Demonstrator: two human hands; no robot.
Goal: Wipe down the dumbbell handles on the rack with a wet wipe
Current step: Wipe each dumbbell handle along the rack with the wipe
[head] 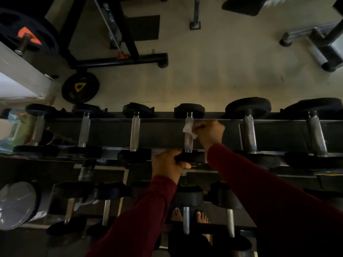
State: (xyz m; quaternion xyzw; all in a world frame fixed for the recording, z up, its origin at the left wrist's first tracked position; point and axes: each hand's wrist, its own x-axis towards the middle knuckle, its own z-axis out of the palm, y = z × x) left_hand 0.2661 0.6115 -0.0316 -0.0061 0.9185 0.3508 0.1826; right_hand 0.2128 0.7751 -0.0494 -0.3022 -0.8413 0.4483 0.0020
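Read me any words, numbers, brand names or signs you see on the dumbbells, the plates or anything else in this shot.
No text can be read anywhere in this view.
Weight plate with yellow triangular mark: a mark only, no legible characters.
Weight plate with orange mark: a mark only, nothing legible.
Dumbbell heads on the top rack row, such as the one above the wet wipe: too dark to show any numbers.
Plastic packaging at the left edge: blurred, unreadable.

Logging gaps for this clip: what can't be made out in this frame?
Head view only:
- Wet wipe: its far side, wrapped behind the handle.
- Right hand fingertips: hidden by its own knuckles.
- Near dumbbell head: partly covered by the left hand.
- Lower rack tier: too dark.
- Whether any handle is clean: not visible.
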